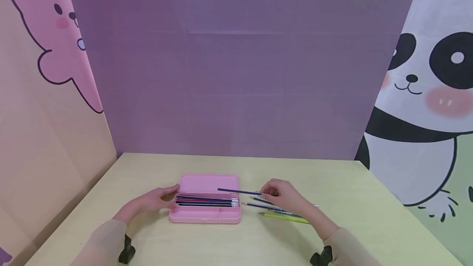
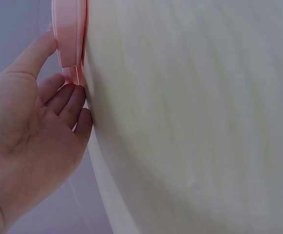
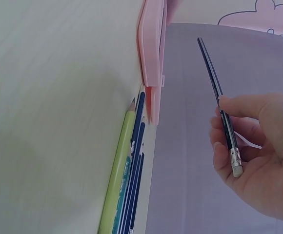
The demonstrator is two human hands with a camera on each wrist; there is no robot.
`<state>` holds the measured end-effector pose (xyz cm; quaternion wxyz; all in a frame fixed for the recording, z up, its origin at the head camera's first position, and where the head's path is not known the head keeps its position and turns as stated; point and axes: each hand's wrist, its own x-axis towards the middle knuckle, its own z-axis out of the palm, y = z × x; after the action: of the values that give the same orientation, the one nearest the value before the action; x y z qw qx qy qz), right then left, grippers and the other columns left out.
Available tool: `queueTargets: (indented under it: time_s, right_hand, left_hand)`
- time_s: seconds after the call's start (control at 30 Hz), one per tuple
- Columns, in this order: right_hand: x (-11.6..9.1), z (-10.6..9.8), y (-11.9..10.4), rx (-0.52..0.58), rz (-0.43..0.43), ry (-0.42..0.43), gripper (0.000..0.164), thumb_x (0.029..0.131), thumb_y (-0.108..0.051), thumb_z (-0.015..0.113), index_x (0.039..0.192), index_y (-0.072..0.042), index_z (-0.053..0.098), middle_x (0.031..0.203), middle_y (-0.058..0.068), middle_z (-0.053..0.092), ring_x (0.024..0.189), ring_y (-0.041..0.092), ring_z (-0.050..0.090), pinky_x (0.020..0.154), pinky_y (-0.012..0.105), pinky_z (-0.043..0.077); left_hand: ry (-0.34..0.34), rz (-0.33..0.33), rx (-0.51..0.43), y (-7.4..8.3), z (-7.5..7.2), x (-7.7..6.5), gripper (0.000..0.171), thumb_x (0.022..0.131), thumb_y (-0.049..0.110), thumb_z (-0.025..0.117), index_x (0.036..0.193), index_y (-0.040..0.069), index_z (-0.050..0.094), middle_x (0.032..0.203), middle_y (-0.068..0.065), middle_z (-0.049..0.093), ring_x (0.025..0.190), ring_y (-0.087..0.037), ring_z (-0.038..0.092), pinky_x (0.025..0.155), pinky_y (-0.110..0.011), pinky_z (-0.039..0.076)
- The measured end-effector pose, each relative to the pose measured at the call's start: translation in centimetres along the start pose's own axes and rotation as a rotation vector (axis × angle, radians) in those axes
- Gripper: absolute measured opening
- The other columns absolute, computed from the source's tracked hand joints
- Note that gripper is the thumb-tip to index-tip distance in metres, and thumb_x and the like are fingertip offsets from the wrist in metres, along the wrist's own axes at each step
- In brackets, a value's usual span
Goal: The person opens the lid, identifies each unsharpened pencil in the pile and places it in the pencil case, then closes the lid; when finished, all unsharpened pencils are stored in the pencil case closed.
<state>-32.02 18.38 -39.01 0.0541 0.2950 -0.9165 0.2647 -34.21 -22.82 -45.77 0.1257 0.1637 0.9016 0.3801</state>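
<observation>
A pink pencil case [image 1: 205, 220] lies opened on the table, its lid [image 1: 209, 182] folded back. Several dark pencils [image 1: 205, 205] lie side by side in its long compartment. My left hand [image 1: 157, 199] holds the case by its left end, the thumb [image 2: 39, 51] against the tray and the other fingers curled by the lid. My right hand [image 1: 284, 194] pinches a dark striped pencil [image 3: 212, 70] with a white eraser near its eraser end. That pencil is in the air, its far end over the case. Beneath the right hand lie several dark pencils [image 3: 136, 131] and a thick yellow-green pencil [image 3: 114, 170].
The pale wooden table [image 1: 221, 245] meets a purple backdrop [image 1: 236, 73] at its far edge. Pink bear and panda [image 1: 417, 93] pictures flank the table. Small empty-looking compartments [image 1: 229, 213] line the case's front. Black devices [image 1: 127, 250] are strapped on both wrists.
</observation>
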Motion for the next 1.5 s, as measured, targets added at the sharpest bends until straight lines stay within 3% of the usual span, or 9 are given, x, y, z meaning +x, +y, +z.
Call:
queueTargets:
  time_s: [0.57,0.87,1.0,1.27,1.5]
  right_hand:
    - [1.3,1.8,-1.2,0.043,-0.034,-0.024,0.009,0.087,-0.016,0.067,0.094,-0.011,0.068,0.078,-0.005,0.057,0.065,0.004,0.047,0.056,0.018,0.044]
    - [2.5,2.9,-2.2,0.042,-0.035,-0.034,0.009,0.087,-0.013,0.065,0.095,-0.011,0.069,0.08,-0.006,0.056,0.066,0.006,0.048,0.057,0.018,0.045]
    - [3.0,3.4,-2.3,0.037,-0.037,-0.022,0.008,0.087,-0.012,0.066,0.094,-0.011,0.069,0.079,-0.006,0.056,0.067,0.005,0.047,0.058,0.018,0.045]
    - [4.2,4.2,-2.9,0.068,-0.111,-0.03,0.008,0.086,-0.007,0.065,0.093,-0.006,0.068,0.08,-0.002,0.059,0.069,0.003,0.049,0.06,0.017,0.046]
    - [4.8,5.2,-3.3,0.09,-0.104,-0.071,0.011,0.087,-0.005,0.063,0.095,-0.002,0.069,0.082,-0.001,0.06,0.071,0.003,0.05,0.062,0.016,0.046]
  left_hand:
    - [0.009,0.009,0.003,-0.2,0.7,0.2,0.082,0.082,0.042,0.069,0.147,0.011,0.031,0.152,-0.02,0.027,0.139,-0.044,0.02,0.11,-0.061,0.019]
    - [0.007,0.011,0.024,0.0,0.5,-0.2,0.082,0.083,0.041,0.068,0.147,0.009,0.03,0.152,-0.022,0.026,0.139,-0.046,0.019,0.11,-0.063,0.018]
    - [0.006,0.041,0.036,0.1,0.3,0.0,0.081,0.085,0.041,0.066,0.147,0.006,0.027,0.152,-0.023,0.024,0.138,-0.047,0.018,0.11,-0.063,0.016]
    - [0.034,0.028,0.027,0.3,0.1,0.1,0.081,0.082,0.04,0.07,0.146,0.006,0.033,0.151,-0.021,0.028,0.139,-0.044,0.021,0.111,-0.061,0.018]
    - [0.037,0.057,0.012,0.0,0.1,0.2,0.082,0.081,0.037,0.072,0.144,0.001,0.034,0.149,-0.021,0.032,0.138,-0.042,0.025,0.111,-0.058,0.02]
